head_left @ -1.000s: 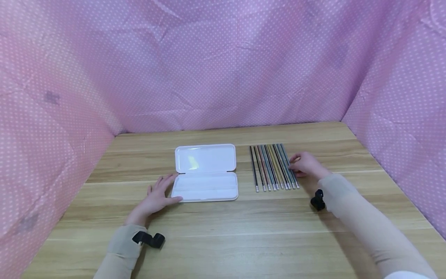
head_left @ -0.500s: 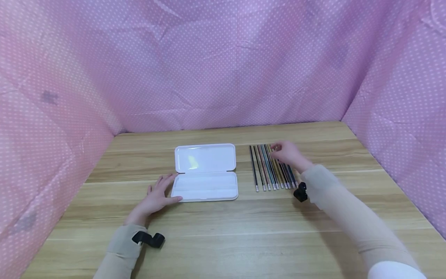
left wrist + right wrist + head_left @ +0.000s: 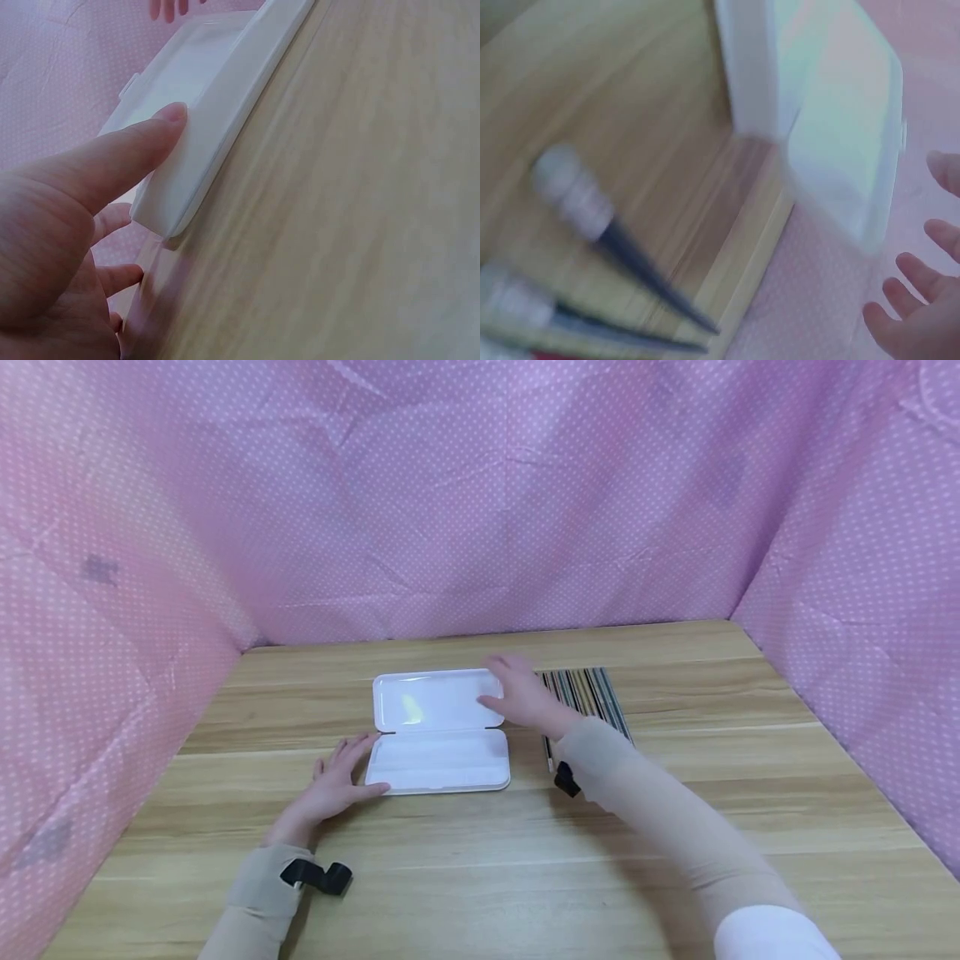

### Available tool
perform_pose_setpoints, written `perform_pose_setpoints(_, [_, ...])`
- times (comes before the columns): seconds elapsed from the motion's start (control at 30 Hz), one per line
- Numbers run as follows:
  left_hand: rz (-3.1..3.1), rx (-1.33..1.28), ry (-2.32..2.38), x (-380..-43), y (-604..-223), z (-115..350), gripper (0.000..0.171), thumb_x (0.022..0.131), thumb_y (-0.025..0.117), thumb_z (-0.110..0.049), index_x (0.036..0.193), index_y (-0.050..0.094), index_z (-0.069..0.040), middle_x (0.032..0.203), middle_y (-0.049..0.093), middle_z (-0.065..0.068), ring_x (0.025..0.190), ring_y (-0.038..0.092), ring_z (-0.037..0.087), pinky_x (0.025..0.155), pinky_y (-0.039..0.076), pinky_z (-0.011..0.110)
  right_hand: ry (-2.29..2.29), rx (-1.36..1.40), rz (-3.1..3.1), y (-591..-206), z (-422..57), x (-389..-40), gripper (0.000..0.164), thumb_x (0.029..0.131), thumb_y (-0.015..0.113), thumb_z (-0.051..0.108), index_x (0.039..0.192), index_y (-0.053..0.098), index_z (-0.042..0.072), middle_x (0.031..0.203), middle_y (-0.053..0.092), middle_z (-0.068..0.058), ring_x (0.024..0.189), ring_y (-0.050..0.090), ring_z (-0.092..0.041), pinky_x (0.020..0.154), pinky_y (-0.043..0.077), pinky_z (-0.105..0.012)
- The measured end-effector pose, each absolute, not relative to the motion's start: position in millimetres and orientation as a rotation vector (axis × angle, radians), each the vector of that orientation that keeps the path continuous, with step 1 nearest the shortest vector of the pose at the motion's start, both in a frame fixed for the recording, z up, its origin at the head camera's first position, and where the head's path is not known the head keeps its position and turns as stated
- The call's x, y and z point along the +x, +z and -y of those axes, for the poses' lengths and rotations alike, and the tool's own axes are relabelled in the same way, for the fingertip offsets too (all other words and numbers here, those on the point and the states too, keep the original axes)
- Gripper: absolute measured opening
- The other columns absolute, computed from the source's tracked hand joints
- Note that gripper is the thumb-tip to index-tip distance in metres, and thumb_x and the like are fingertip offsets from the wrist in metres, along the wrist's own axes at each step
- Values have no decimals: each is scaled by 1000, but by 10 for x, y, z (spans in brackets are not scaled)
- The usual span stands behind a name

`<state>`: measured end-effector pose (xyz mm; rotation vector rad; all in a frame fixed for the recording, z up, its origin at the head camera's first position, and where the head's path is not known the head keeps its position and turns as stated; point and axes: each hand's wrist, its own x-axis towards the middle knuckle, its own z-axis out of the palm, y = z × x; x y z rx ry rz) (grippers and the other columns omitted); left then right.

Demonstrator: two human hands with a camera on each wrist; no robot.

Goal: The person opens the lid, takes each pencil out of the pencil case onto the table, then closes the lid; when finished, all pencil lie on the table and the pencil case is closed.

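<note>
A white pencil case (image 3: 442, 762) lies unfolded on the wooden table, its lid (image 3: 431, 703) laid back behind the base. My left hand (image 3: 330, 795) rests at the case's left end with fingers spread. In the left wrist view its thumb (image 3: 139, 154) lies straight across the case's front rim. Over the right end of the lid is my right hand (image 3: 521, 695), fingers extended and apart, holding nothing. The right wrist view shows those fingers (image 3: 922, 277) beside the lid. A row of pencils (image 3: 606, 693) lies right of the case, partly hidden by my right forearm.
Pink dotted cloth (image 3: 480, 510) hangs behind and at both sides of the table (image 3: 465, 877). Eraser ends of pencils (image 3: 566, 187) stand close to the right wrist camera. Each wrist carries a black camera mount (image 3: 322, 875).
My right hand has swept left from the right side of the pencils, across them, to the lid's right end. The left hand and the pencil case have stayed put.
</note>
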<state>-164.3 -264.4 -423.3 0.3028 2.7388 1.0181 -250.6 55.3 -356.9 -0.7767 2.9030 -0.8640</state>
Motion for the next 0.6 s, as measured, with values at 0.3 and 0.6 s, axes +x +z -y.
perform_pose_setpoints(0.3, [-2739, 303, 1016, -1652, -4255, 2662, 85, 82, 71, -42, 149, 26, -16, 155, 12, 24, 141, -6, 50, 100, -13, 73, -670, -815, -2872, -3626, -246, -2489, 66, 92, 61, 35, 147, 32, 12, 154, 23, -17, 142, 16, -38, 116, 11, -54])
perform_pose_setpoints(0.6, [-2748, 309, 1005, -1664, -4233, 2654, 84, 82, 72, -41, 149, 27, -16, 155, 13, 25, 140, -5, 52, 99, -12, 74, -718, -769, -2875, -3634, -186, -2454, 64, 91, 63, 32, 146, 35, 15, 153, 26, -17, 141, 17, -37, 113, 13, -58])
